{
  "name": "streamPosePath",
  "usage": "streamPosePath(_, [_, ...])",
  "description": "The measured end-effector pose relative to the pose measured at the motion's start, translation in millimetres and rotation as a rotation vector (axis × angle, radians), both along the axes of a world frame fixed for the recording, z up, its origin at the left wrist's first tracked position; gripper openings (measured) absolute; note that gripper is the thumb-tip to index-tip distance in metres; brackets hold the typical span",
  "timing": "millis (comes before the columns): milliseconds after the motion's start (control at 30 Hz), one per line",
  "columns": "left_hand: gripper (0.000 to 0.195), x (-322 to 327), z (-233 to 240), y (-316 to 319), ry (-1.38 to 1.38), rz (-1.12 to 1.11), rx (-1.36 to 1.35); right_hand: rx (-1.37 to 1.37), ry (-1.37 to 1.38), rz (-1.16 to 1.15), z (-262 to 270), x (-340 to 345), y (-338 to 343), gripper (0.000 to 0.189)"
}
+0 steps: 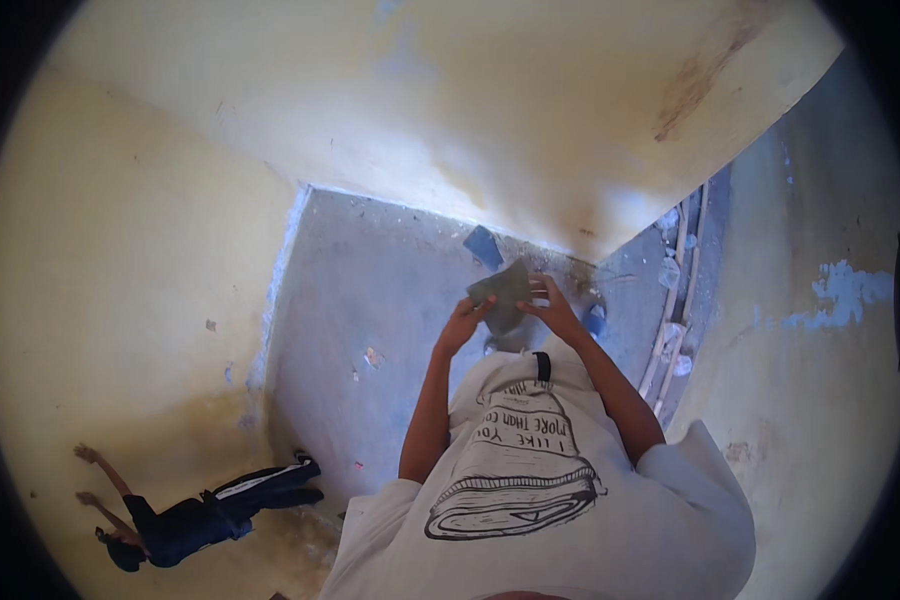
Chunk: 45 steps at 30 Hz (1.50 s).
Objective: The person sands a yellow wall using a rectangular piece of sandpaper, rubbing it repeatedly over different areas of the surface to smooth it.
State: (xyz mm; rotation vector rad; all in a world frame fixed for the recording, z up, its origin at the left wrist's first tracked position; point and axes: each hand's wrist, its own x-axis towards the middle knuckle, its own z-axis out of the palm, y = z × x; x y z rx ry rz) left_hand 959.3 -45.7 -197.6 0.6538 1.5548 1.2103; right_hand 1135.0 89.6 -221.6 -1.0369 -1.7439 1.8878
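A dark grey-green sheet [504,296], bent and perhaps sandpaper, is held between both hands in front of my waist. On its left edge, my left hand [465,321] pinches it with the thumb on top. At its right edge, my right hand [551,306] grips it with thumb and fingers. Just beyond the sheet, a blue flat piece [484,247] lies on the floor close to the foot of the wall. My feet are mostly hidden beneath the sheet and my shirt.
Stained yellowish walls [450,135] meet at a corner ahead. Scraps lie on the grey floor [360,277]. Long poles or pipes [679,277] and crumpled plastic run along the right. At the lower left, another person [187,525] in dark clothes raises both hands towards the wall.
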Motion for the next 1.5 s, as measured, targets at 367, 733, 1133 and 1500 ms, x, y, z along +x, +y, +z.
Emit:
streamPosePath(367, [0.04,-83.8,-22.7,-136.9,0.036,0.215,-0.131,-0.194,-0.059,0.511,-1.9,-101.6,-77.2,0.055])
streamPosePath(733, [0.046,-165.1,-41.2,-134.1,-0.006,0.292,-0.133,-0.36,-0.143,0.654,-39.9,-227.2,-74.9,0.041])
streamPosePath(1133, [0.037,-349.3,-8.0,-65.8,-0.215,0.528,-0.145,-0.634,0.098,-0.119,-147.5,-399.7,11.1,0.034])
streamPosePath(1500, [0.043,-500.1,-52.0,26.6,-0.497,0.224,-0.141,-0.798,0.899,-1.051,-98.6,-339.7,188.5,0.031])
